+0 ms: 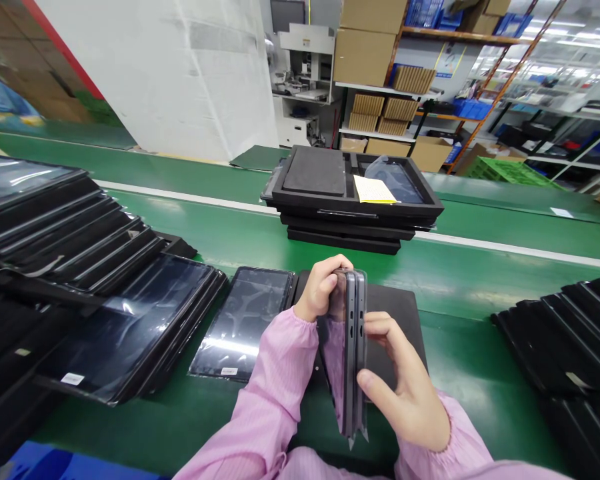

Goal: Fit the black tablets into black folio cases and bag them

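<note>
Two tablets [351,340] stand on edge together, thin clear film showing at their lower corners. My left hand [323,287] grips their upper end, fingers over the top and thumb on the screen side. My right hand [407,387] is on their right side with thumb and fingers spread, the fingertips at or close to the outer face; exact contact is hard to tell. A black foam pad [397,310] lies flat beneath and behind them. Left of my left forearm, another tablet [245,320] with a small white label lies screen up.
Stacked black foam trays [360,207] stand ahead, with a yellow paper [375,189] on top. Piles of filmed tablets [145,320] fill the left side, and more stacked black pieces [565,333] sit at right. Everything rests on a green work surface [460,347].
</note>
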Action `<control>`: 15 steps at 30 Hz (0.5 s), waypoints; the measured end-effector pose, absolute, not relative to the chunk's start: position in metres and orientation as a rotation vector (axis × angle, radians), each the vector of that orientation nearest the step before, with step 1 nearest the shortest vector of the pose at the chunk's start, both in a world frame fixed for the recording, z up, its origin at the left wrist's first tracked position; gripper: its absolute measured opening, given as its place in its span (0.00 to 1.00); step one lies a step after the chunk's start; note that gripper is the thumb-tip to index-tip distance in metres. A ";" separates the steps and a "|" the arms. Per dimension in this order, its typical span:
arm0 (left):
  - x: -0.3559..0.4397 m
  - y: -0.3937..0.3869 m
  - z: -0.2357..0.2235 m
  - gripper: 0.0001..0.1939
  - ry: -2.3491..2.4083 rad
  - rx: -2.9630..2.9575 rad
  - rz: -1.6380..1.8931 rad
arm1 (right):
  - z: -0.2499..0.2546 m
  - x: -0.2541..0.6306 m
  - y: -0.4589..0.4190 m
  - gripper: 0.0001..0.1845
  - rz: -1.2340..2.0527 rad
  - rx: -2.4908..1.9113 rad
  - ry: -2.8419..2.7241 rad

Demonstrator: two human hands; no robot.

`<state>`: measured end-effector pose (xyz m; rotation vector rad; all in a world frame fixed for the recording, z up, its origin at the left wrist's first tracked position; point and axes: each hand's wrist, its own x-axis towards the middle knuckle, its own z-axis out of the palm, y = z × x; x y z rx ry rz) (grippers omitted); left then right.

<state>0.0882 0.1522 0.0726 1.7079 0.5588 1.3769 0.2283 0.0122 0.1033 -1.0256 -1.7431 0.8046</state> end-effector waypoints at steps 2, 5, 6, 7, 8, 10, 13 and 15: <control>0.088 0.152 0.073 0.31 0.555 1.709 1.364 | 0.103 0.228 0.012 0.12 0.786 -1.027 -1.737; 0.088 0.151 0.073 0.31 0.536 1.704 1.353 | 0.103 0.228 0.012 0.14 0.764 -1.023 -1.733; 0.088 0.151 0.073 0.31 0.533 1.704 1.351 | 0.102 0.228 0.012 0.14 0.762 -1.018 -1.732; 0.088 0.151 0.073 0.31 0.532 1.704 1.350 | 0.102 0.228 0.012 0.15 0.761 -1.013 -1.730; 0.087 0.151 0.074 0.31 0.535 1.705 1.349 | 0.102 0.228 0.013 0.15 0.760 -1.010 -1.731; 0.087 0.151 0.074 0.31 0.544 1.708 1.343 | 0.102 0.228 0.013 0.14 0.749 -1.015 -1.731; 0.087 0.151 0.075 0.31 0.553 1.713 1.335 | 0.103 0.227 0.012 0.14 0.722 -1.025 -1.741; 0.088 0.151 0.075 0.31 0.549 1.712 1.335 | 0.103 0.225 0.011 0.14 0.703 -1.030 -1.746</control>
